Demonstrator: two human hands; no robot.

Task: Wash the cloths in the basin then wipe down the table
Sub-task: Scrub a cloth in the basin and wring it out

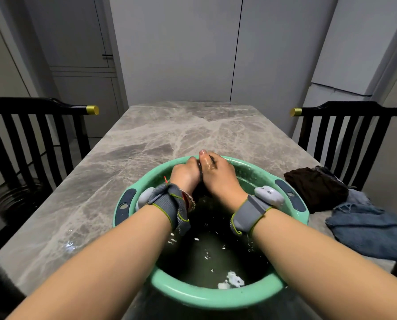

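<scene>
Marble table [146, 135]: left hand [185, 174], right hand [218, 177] grip dark cloth [201, 191] above basin [216, 296].

View: one head-worn wide-angle camera.
Facing: forward and down, along the table [160, 135] toward the far wall [181, 54].
Nearness: close above the basin [206, 296]; forearms [100, 262] fill the lower frame.
Sides: left chair [31, 135] and right chair [345, 135] at the edges.

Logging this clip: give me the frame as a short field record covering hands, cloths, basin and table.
left hand: grips the dark cloth
right hand: grips the same cloth
dark cloth: bunched between both hands, over the far side of the basin
basin: green, on the table, holding murky water
waiting: brown cloth and blue cloth on the table, right of the basin
</scene>
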